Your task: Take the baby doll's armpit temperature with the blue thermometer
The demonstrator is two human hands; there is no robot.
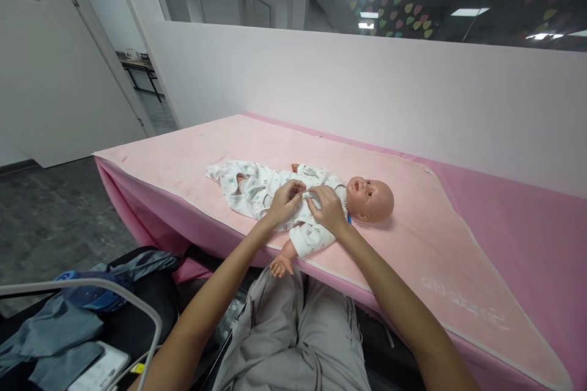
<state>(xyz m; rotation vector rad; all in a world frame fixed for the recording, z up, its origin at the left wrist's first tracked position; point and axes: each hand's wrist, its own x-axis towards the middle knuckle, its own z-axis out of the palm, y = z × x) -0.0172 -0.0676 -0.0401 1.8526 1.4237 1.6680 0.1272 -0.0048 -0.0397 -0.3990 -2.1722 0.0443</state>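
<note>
A baby doll lies on its back across the pink-covered table, head to the right. It wears a white printed baby outfit, top and trousers. Over the doll's belly, my left hand pinches the cloth at the front of the top. Close beside it, my right hand has its fingers closed on the same front part of the top. What exactly sits between the fingertips, perhaps a tie or edge, is too small to tell. One doll hand hangs over the near table edge.
A peach mat covers the pink cloth on the table, which borders a white wall with a window above. At lower left stands a black chair with grey clothing and a blue item on it.
</note>
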